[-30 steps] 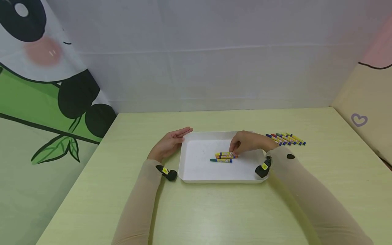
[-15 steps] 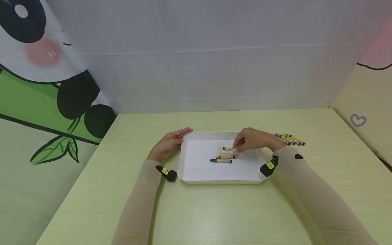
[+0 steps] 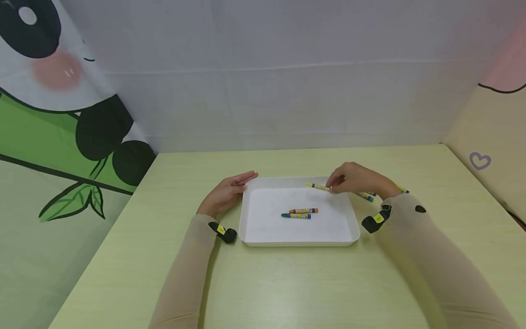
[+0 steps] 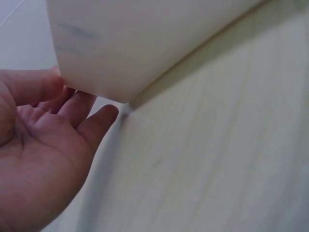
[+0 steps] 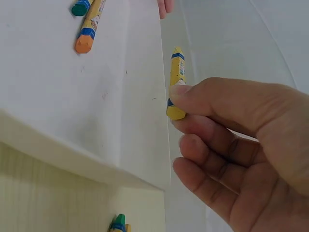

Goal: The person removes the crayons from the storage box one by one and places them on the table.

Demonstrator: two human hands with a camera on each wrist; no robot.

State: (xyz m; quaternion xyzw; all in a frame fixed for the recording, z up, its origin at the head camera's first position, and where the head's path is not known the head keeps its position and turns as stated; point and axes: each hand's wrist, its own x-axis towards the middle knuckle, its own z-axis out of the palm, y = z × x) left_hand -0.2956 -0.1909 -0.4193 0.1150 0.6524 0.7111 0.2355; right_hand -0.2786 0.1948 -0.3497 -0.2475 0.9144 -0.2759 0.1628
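Note:
Between thumb and index finger, my right hand (image 3: 354,178) pinches a yellow crayon (image 3: 318,186) by its flat end, tip pointing left. In the head view it appears over the far right part of the white tray (image 3: 328,233); the right wrist view shows the crayon (image 5: 177,72) from its blunt end. An orange crayon (image 3: 303,210) and a dark green crayon (image 3: 296,216) lie side by side in the tray. At the tray's far left corner, my left hand (image 3: 225,194) touches the outside with fairly straight fingers.
Right of the tray, several more crayons (image 3: 365,197) lie on the pale wooden table (image 3: 279,283), partly hidden by my right hand and wrist. A grey-white backdrop (image 3: 263,105) rises behind the table, with printed panels at both sides.
My right hand has lifted the yellow crayon away from beside the orange one and carried it back and to the right. The left hand has stayed at the tray corner.

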